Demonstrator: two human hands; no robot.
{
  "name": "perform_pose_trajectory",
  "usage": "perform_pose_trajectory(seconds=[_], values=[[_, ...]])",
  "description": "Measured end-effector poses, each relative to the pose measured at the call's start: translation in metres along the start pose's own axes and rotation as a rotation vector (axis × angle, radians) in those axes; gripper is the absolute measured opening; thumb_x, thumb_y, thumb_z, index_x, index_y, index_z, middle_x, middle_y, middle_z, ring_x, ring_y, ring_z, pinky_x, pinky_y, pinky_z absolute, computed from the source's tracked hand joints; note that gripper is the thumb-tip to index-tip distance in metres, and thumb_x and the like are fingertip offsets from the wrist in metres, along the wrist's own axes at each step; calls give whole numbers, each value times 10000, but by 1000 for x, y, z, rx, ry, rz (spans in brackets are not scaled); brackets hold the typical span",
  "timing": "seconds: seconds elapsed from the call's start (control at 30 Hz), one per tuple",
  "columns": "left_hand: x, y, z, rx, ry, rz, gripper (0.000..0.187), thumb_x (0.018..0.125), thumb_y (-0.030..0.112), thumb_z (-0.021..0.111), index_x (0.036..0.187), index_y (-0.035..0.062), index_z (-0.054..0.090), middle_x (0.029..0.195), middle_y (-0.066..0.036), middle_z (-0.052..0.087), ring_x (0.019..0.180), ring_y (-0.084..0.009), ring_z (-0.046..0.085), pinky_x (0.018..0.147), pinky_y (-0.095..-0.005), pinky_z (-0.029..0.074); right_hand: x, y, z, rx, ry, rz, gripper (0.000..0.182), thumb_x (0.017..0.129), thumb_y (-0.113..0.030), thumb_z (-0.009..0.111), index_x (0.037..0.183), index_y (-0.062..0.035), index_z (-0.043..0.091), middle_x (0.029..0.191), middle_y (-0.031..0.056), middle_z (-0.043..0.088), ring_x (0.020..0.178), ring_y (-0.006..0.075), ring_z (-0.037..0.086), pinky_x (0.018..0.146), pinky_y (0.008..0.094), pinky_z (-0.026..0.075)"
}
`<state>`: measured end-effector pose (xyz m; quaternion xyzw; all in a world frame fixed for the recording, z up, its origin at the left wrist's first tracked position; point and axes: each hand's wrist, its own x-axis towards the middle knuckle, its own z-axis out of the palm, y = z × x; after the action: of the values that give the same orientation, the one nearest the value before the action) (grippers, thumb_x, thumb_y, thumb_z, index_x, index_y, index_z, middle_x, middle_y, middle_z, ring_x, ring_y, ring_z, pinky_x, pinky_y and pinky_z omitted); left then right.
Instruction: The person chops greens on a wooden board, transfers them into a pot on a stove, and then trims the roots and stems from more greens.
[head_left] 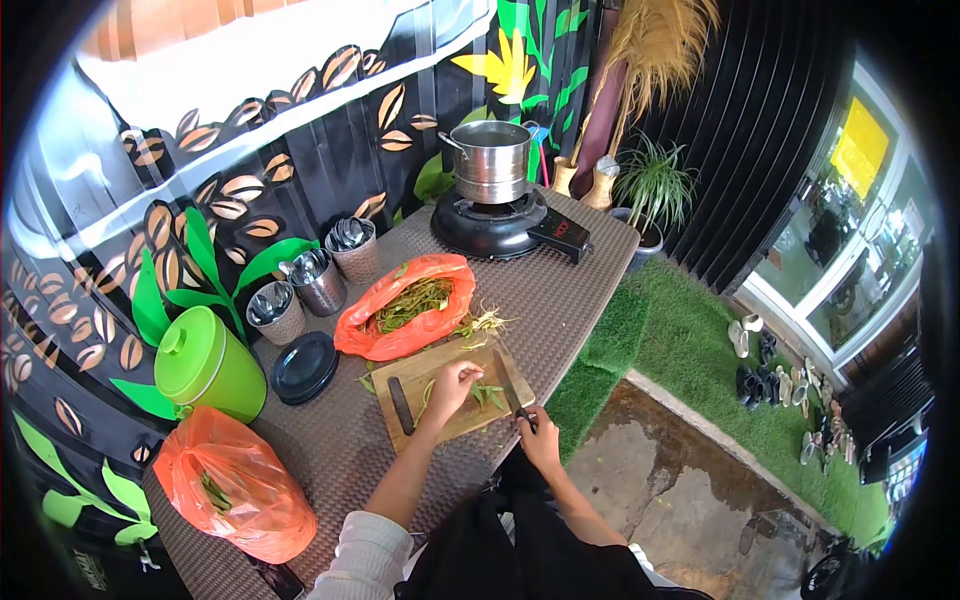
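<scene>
My right hand grips a knife by its dark handle, with the blade pointing away over the right side of a wooden cutting board. Above the board's middle, my left hand is closed in a pinch; what lies between its fingertips is too small to make out. Cut green leaves lie on the wood between hand and blade. Just beyond the board, an open orange plastic bag is filled with leafy green stems. Pale stem ends lie beside it.
A metal pot stands on a black portable stove at the far end. Along the wall are cutlery holders, black plates and a green lidded container. A second orange bag sits near left. The table edge runs right.
</scene>
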<state>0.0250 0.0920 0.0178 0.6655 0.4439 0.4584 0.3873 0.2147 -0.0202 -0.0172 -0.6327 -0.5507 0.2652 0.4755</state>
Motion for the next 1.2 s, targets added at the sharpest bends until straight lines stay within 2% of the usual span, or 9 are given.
perform_pose_trajectory(seconds=[0.27,0.57,0.67,0.73,0.77,0.8,0.9,0.97,1.2], values=[[-8,-5,9,352,-45,57,75,755,49,664,818,14,641,814,-158,638,842,-326,593,755,-395,461,-1,-5,-3,37,-8,14,147,855,-95,580,985,-26,571,589,47,581,421,92,513,398,258,383],[-9,11,0,250,-34,107,166,770,37,643,935,14,653,840,-183,658,765,-317,639,700,-370,494,8,-29,-4,61,-5,-34,169,852,-116,599,984,-13,578,557,32,559,417,78,496,395,253,371],[-6,42,-7,247,-147,139,171,774,16,629,944,13,642,831,-189,654,775,-324,637,697,-373,493,28,-45,-4,120,-56,55,246,808,-205,659,952,-11,613,606,89,602,543,167,601,533,315,461],[-6,49,-6,273,-168,148,167,773,9,626,939,14,636,833,-184,654,770,-312,639,694,-367,495,44,-52,-1,71,-100,-59,208,815,-193,685,903,-13,631,490,-8,483,381,69,439,366,250,340],[-6,53,-5,298,-187,157,163,773,1,622,934,15,630,835,-179,655,765,-300,641,692,-360,496,48,-56,2,335,-210,195,232,816,-236,703,883,-20,649,472,-30,438,364,58,400,344,237,302],[-6,57,-5,300,-187,158,163,773,1,622,934,15,630,835,-179,655,765,-300,641,692,-360,496,51,-52,4,337,-210,194,232,816,-236,703,883,-20,649,472,-30,438,364,58,400,344,237,302],[-8,66,-5,170,-207,157,154,777,-13,618,927,15,609,846,-153,660,766,-254,646,684,-339,497,57,-51,6,264,-226,100,235,825,-238,704,890,-19,651,461,-39,413,351,49,367,332,228,270],[-12,68,-5,38,-191,54,153,778,8,655,920,8,600,863,-93,664,797,-187,651,712,-290,496,53,-73,-5,429,-369,328,199,828,-198,701,876,-12,648,457,-37,412,345,48,351,330,232,262],[-23,54,5,-372,-121,-113,156,816,-7,649,963,-18,595,899,-84,662,854,-137,634,747,-248,500,48,-69,-5,585,-428,445,161,843,-163,681,818,-15,621,453,-29,410,342,57,341,338,229,258]])
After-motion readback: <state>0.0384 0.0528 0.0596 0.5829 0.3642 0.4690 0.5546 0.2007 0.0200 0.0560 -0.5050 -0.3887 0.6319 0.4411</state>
